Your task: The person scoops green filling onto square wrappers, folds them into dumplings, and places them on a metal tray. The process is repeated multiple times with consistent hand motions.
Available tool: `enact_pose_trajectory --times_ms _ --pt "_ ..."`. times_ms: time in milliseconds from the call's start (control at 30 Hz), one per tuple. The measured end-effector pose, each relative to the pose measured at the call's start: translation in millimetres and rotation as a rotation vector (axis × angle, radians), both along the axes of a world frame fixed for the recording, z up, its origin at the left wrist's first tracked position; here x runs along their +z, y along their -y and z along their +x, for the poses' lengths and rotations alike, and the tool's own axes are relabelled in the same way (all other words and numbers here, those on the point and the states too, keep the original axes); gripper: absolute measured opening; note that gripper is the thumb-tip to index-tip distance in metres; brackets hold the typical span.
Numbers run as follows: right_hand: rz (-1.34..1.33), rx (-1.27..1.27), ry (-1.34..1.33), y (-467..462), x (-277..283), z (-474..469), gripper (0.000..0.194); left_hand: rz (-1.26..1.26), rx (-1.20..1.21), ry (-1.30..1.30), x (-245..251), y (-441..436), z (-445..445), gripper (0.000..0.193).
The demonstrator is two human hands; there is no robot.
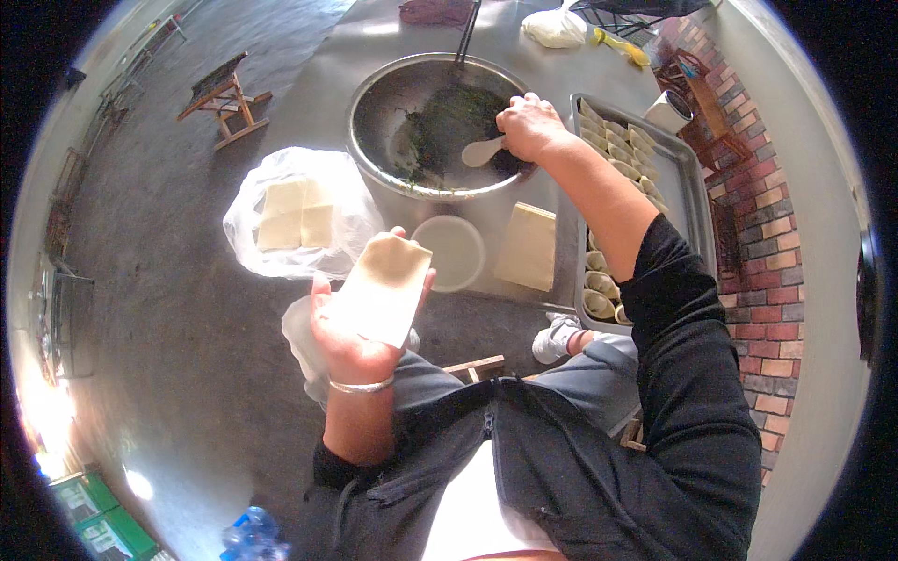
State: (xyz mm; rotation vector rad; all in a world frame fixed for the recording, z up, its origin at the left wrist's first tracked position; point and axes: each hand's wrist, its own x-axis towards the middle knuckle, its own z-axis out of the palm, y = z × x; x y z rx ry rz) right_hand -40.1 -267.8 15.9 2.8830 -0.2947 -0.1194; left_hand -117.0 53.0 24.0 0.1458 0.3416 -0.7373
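Observation:
A pale dough wrapper (389, 287) lies across the upturned palm of my left hand (351, 336). My right hand (532, 126) grips a white spoon (482, 152) over the right side of a large metal bowl (358, 144). Dark green chopped filling (449, 116) covers part of the bowl's inside. Below the bowl stands a small round white dish (449, 254), partly behind my left fingers. A stack of wrappers (527, 247) rests to its right. More wrappers (295, 214) sit in a clear plastic bag (245, 231) on the left.
On the right, a metal tray (691, 203) carries rows of folded dumplings (621, 151), partly hidden by my right forearm. Chopsticks (468, 31) lean on the bowl's far rim. A white cup (668, 112), a tied white bag (554, 28) and a yellow utensil (623, 48) are farther back.

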Motion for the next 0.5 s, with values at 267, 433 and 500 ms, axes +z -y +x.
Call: enact_pose_trajectory --times_ms 267,433,500 --pt "-0.028 0.147 -0.086 7.3 8.3 6.1 0.013 -0.045 -0.061 0.415 -8.7 -5.3 6.6 0.112" --pt "0.377 0.317 0.280 -5.0 19.8 5.3 0.009 0.154 0.032 0.442 -15.2 -1.7 22.2 0.086" --pt "0.280 0.422 0.423 -19.1 9.9 15.8 0.009 0.188 0.078 0.345 -20.9 6.7 20.5 0.069"
